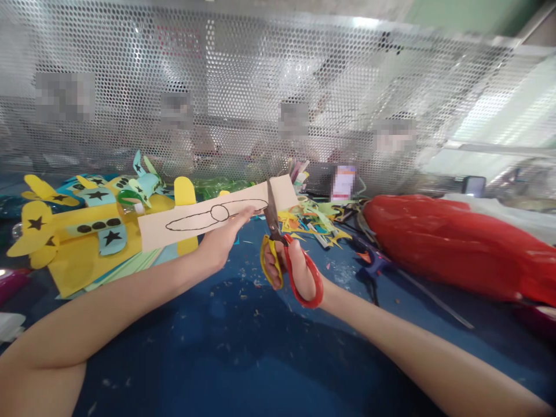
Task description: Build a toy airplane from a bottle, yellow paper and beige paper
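My left hand grips the lower edge of a pale pink paper strip and holds it up over the table. A long propeller-like outline with a circle at its middle is drawn on the strip in black. In my right hand are scissors with one red and one yellow handle loop, my thumb through the red loop and fingers in the yellow one. The scissor blades cross the strip just right of the outline's tip. Whether the blades are parted is hard to make out.
Yellow and blue paper airplanes with black stars stand at left on paper sheets. Paper scraps lie behind the scissors. At right are a glue gun and a large red plastic bundle. A perforated metal screen rises behind the blue table.
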A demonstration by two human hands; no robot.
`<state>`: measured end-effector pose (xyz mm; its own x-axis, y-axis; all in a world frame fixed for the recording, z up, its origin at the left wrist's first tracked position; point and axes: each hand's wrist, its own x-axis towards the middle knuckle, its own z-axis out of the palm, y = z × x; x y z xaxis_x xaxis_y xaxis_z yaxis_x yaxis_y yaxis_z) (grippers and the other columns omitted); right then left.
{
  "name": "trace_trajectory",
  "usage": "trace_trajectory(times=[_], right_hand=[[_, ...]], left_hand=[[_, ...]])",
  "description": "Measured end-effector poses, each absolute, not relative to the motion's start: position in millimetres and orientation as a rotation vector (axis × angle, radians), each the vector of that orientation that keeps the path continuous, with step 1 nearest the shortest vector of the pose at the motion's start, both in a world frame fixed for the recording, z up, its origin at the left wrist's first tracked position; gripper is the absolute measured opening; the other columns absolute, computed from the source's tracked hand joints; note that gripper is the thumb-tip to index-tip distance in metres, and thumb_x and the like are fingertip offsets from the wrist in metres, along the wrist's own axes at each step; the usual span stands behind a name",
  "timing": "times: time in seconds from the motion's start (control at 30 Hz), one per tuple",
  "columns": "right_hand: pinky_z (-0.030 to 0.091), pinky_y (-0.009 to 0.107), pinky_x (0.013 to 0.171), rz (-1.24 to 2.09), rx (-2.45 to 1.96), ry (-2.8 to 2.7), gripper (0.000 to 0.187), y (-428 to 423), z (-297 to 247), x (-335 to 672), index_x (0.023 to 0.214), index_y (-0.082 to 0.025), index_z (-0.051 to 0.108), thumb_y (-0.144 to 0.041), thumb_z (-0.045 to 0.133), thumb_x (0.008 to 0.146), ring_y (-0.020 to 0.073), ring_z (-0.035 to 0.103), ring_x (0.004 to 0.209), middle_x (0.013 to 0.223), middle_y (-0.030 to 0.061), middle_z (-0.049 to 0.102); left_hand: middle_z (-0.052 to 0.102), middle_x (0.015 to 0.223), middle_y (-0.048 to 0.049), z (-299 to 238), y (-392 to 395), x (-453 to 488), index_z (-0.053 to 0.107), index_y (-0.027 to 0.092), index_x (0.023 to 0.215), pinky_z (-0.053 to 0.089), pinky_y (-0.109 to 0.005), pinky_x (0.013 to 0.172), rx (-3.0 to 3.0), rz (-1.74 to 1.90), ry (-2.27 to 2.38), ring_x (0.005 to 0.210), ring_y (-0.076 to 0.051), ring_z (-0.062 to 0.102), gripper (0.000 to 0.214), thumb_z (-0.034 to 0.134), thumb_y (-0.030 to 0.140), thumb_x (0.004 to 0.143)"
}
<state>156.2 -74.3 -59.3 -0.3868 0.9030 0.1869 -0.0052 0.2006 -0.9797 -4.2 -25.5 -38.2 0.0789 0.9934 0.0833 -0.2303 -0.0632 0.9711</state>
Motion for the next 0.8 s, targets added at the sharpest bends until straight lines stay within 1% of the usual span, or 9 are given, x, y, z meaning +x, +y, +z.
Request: trace_trajectory(times=[0.1,0.17,0.47,0.6,0.7,0.8], right_hand=[[0.038,0.025,0.037,1.317,-0.901,-1.597,0.074,-73.8,-56.0,155.6,0.071,-0.023,0.041,-0.096,0.034,0.068,0.0087,0.038,0.038,0.055,-0.0063,0.040],[0.037,0.025,0.036,1.317,-0.915,-1.590,0.074,-73.7,-54.9,155.4,0.070,-0.023,0.041,-0.096,0.034,0.067,0.0084,0.038,0.037,0.054,-0.0065,0.039],[0.037,0.024,0.035,1.278,-0.848,-1.610,0.065,-68.1,-67.2,161.5,0.071,-0.024,0.036,-0.088,0.032,0.080,0.0087,0.036,0.039,0.056,-0.0066,0.036],[0.036,0.023,0.035,1.296,-0.882,-1.618,0.065,-68.2,-64.4,163.3,0.071,-0.024,0.036,-0.088,0.034,0.079,0.0083,0.035,0.040,0.055,-0.0069,0.036],[0.037,0.023,0.035,1.306,-0.899,-1.637,0.064,-66.6,-64.6,165.0,0.071,-0.023,0.037,-0.086,0.034,0.081,0.0080,0.035,0.039,0.055,-0.0071,0.037],[0.037,0.023,0.035,1.291,-0.906,-1.665,0.062,-63.5,-67.5,167.0,0.070,-0.023,0.038,-0.083,0.032,0.085,0.0082,0.036,0.037,0.053,-0.0070,0.037]], left_hand=[[0.067,0.131,-0.0049,-35.6,-25.9,-4.2,0.074,0.023,0.101,0.032,-0.045,0.116,1.153,1.318,0.889,0.133,-0.029,0.052,0.037,0.072,0.052,0.078],[0.068,0.131,-0.0043,-34.3,-25.5,-4.4,0.074,0.024,0.102,0.033,-0.044,0.116,1.163,1.325,0.869,0.132,-0.028,0.053,0.035,0.071,0.050,0.079],[0.069,0.128,-0.0046,-34.9,-21.6,-4.4,0.074,0.023,0.097,0.035,-0.044,0.115,1.158,1.386,0.841,0.129,-0.027,0.056,0.029,0.073,0.043,0.076],[0.071,0.123,-0.0057,-27.3,-25.9,-5.0,0.073,0.021,0.093,0.035,-0.044,0.115,1.160,1.393,0.857,0.125,-0.028,0.058,0.027,0.071,0.040,0.075],[0.073,0.117,-0.0068,-21.7,-28.6,-7.2,0.073,0.020,0.089,0.038,-0.044,0.111,1.186,1.388,0.919,0.122,-0.028,0.060,0.025,0.070,0.039,0.074],[0.074,0.110,-0.0091,-21.8,-25.7,-10.5,0.073,0.019,0.084,0.043,-0.044,0.105,1.214,1.382,1.042,0.117,-0.030,0.062,0.026,0.071,0.042,0.071]])
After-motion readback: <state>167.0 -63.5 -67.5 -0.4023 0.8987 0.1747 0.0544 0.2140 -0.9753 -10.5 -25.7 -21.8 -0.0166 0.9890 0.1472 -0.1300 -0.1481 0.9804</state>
